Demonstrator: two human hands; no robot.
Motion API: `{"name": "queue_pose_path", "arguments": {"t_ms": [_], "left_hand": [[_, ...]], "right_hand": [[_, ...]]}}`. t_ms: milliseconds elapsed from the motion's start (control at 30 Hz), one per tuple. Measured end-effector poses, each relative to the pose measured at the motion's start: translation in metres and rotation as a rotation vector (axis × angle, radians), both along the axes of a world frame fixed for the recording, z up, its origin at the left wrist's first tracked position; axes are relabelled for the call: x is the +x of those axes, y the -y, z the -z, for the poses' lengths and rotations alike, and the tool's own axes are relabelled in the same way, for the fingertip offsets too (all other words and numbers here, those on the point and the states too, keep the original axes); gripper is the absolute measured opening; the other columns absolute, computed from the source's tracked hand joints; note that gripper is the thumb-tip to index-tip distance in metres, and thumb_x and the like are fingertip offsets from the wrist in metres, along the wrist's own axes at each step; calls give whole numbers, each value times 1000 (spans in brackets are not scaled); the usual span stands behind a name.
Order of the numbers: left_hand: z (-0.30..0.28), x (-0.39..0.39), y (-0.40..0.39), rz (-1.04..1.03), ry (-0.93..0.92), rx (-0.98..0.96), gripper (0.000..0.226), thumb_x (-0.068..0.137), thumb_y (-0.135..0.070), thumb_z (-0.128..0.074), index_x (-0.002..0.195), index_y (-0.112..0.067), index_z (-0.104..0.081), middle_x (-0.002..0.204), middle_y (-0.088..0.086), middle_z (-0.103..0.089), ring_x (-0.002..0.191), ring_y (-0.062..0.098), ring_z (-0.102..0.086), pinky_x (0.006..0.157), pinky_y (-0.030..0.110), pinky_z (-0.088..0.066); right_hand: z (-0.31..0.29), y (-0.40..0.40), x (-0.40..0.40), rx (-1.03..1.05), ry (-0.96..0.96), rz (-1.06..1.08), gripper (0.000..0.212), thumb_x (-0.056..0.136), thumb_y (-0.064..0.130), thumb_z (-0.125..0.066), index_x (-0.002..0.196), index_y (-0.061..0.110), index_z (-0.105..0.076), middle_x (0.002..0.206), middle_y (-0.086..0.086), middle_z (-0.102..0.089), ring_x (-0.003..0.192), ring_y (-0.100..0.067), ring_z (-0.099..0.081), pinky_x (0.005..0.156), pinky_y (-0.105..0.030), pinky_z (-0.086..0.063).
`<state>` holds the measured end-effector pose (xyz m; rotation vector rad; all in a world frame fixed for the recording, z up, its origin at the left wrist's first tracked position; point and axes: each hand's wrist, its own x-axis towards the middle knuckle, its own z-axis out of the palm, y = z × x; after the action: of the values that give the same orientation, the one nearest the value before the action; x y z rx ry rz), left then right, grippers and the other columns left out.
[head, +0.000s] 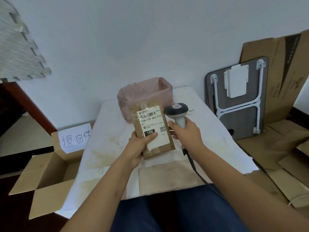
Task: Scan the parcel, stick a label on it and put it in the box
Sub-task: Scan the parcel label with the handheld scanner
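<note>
A flat brown parcel [151,124] with a white shipping label, barcode and QR code is held upright over the table by my left hand [140,146], thumb pressed on the label. My right hand [185,133] grips the handle of a grey and white barcode scanner [176,112], whose head sits just right of the parcel's top edge; its dark cable runs down towards my lap. An open cardboard box [45,178] with a handwritten paper sign stands on the floor at the left of the table.
A white cloth-covered table [108,148] lies in front of me. A pink bag-lined bin [145,96] stands at its far end. A folded small table [237,99] and flattened cardboard [284,148] lean at the right. Foam mats hang upper left.
</note>
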<state>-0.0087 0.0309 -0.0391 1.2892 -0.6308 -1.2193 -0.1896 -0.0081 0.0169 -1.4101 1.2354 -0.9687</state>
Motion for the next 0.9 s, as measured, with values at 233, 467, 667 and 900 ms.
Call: {"name": "queue_pose_path", "arguments": {"t_ms": [233,467,667,900], "left_hand": [[5,4,17,-87,146,-42,74,70,-14,-90,131,-12,-48,122,6,-71,107,23,-72,89,49,-59],[8,4,33,-97,274,-70,56,77,-15,-85,125,-18,-55,121,2,-72,105,18,-72,86,38,-61],[6,10,37,-72,345,-51,66,74,-30,-85,132,-23,-54,121,0,-72,110,22,-69,92,44,-58],[4,8,36,-66,410,-33,79,62,-53,-84,131,-29,-53,121,7,-71,116,27,-60,87,55,-56]], "right_hand": [[-54,11,-17,-95,213,45,11,84,26,-66,93,23,-60,91,-7,-75,76,-13,-74,76,-32,-58],[-63,-3,-9,-57,40,-59,15,79,19,-68,86,7,-72,64,1,-71,46,-6,-60,56,-23,-50],[-23,-32,7,-41,23,-28,27,81,31,-71,83,4,-67,52,2,-62,41,-3,-57,56,-27,-50],[0,-38,13,-26,3,-35,29,81,32,-73,84,3,-67,38,10,-56,38,-1,-55,47,-15,-44]]}}
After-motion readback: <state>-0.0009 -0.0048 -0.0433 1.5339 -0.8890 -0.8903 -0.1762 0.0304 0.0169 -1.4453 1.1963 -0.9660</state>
